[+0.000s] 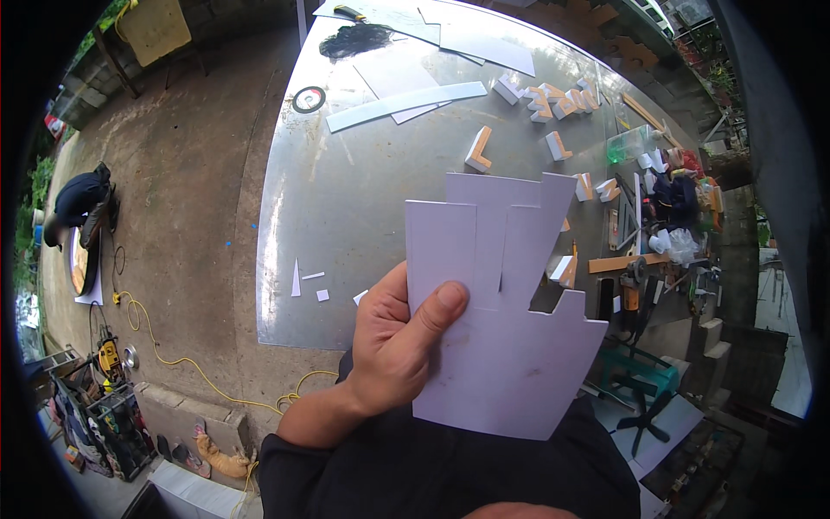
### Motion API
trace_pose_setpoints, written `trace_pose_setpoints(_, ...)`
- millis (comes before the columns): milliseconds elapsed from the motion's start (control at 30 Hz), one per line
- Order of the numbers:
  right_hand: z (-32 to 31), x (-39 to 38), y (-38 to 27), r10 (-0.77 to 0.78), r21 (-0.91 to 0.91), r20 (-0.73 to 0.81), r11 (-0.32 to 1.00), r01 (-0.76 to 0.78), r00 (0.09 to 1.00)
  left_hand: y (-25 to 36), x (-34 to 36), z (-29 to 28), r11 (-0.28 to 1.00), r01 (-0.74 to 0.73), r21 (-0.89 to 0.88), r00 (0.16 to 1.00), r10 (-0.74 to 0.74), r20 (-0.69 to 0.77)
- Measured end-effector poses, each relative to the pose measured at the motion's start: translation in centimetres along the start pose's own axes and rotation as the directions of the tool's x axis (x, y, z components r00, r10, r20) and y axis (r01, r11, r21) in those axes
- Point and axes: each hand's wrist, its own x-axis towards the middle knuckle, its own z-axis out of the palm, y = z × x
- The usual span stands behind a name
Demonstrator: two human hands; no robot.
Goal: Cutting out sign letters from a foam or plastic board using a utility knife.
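My left hand (pixel 393 346) grips a flat white cut-out sheet (pixel 506 303) with stepped edges and a narrow slot, thumb pressed on its front face. The sheet is held upright over the near edge of a large shiny metal table (pixel 346 199). Of my right hand only a sliver of skin (pixel 519 512) shows at the bottom edge, so its fingers are hidden.
On the table lie white strips (pixel 406 104), a tape roll (pixel 309 99), several orange-and-white block letters (pixel 478 149), small white scraps (pixel 307 281) and a clear bottle (pixel 635 143). Tools and clutter crowd the right side. A person crouches at far left (pixel 78 208); a yellow cable (pixel 173 355) crosses the floor.
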Motion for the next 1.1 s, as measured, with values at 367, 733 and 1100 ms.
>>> trace_pose_setpoints(367,0.3,-0.2,-0.1,-0.017,-0.010,0.000,1.000,0.017,1.000,0.3,-0.1,0.1,0.999,0.038,0.003,0.999,-0.038,0.006)
trace_pose_setpoints(733,0.4,-0.3,-0.6,-0.039,-0.024,-0.008,0.999,0.039,0.999,0.2,0.0,0.1,0.998,0.060,0.008,0.998,-0.060,0.011)
trace_pose_setpoints(1100,0.4,-0.1,-1.1,-0.070,-0.033,-0.020,0.997,0.069,0.997,0.6,0.0,0.0,0.997,0.070,-0.020,0.997,-0.070,0.016)
